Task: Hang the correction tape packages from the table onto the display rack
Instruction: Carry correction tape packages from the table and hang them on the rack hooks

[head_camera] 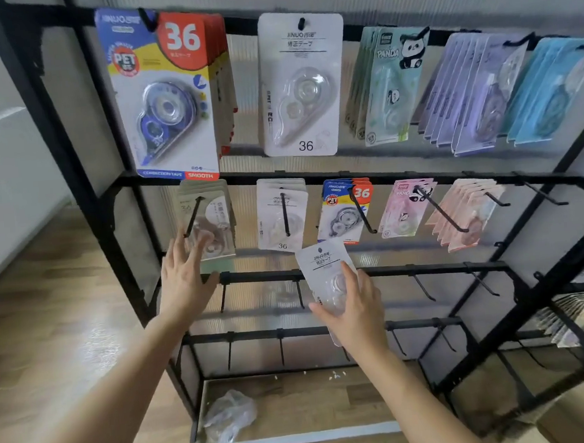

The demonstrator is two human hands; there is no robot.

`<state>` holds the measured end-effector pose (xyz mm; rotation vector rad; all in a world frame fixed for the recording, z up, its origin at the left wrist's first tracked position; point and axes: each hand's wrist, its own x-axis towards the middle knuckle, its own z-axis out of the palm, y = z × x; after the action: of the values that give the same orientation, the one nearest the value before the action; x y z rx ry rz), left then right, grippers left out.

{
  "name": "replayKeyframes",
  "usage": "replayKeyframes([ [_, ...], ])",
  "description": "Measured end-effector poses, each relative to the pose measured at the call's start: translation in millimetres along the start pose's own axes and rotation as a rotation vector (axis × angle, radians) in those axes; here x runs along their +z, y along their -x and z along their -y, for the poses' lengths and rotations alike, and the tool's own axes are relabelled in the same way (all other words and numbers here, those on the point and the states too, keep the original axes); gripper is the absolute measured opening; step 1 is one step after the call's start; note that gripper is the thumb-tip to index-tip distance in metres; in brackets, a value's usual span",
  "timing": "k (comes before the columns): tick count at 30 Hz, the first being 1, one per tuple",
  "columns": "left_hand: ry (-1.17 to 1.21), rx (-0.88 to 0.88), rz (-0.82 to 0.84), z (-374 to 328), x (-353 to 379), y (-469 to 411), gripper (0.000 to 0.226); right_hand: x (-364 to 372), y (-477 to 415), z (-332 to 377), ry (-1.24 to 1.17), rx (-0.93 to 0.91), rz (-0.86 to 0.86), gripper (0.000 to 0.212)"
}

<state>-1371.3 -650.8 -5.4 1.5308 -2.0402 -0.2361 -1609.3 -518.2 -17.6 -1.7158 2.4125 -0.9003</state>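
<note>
**A:** How did the package look to handle?

**B:** Light, I judged. It was a white card-backed correction tape package with a clear plastic blister (323,259). The card looked stiff and the blister glossy and probably slick. The best hold would be low on the card edges, which leaves the hang hole at the top free.

**A:** And the right hand?

**B:** The right hand (358,311) gripped the package's lower half. The thumb lay across the blister front and the fingers were curled behind, and the package stood upright with a slight tilt.

**A:** Where was the package?

**B:** It was up in front of the black metal display rack (260,277). Just above the right hand hung a matching stack of white packages (269,223) on a black wire peg (285,214). The package top sat below the peg's tip and was not yet threaded on.

**A:** Left hand?

**B:** The left hand (182,280) was wide open with straight, spread fingers and held nothing. Its fingertips reached the bottom of a beige stack of packages (217,213) directly above it. I couldn't tell whether they were touching. The thumb lay close to the rack's crossbar.

**A:** Any risk?

**B:** My guess was that the small hole could miss the peg tip, or the card could bend if pushed.
</note>
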Motion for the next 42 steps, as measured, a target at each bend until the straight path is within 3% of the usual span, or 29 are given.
replayKeyframes([
  [11, 0.050, 0.083, 0.032, 6.4, -45.5, 71.5, 0.068, -15.3, 53.9, 45.9, -0.033, -0.002, -0.089, 0.089],
  [19, 0.114, 0.146, 0.025, -4.0, -61.7, 92.8, 0.069, -22.0, 41.4, 73.6, 0.038, -0.008, -0.097, 0.090],
  [32, 0.142, 0.157, -0.104, -27.9, -59.1, 29.9, 0.067, 11.1, -0.9, 63.9, 0.044, -0.003, -0.053, 0.091],
  [42, -0.056, 0.149, -0.167, -44.0, -42.3, -25.8, 0.063, 40.3, -74.4, 62.4, 0.080, -0.008, 0.061, 0.095],
])
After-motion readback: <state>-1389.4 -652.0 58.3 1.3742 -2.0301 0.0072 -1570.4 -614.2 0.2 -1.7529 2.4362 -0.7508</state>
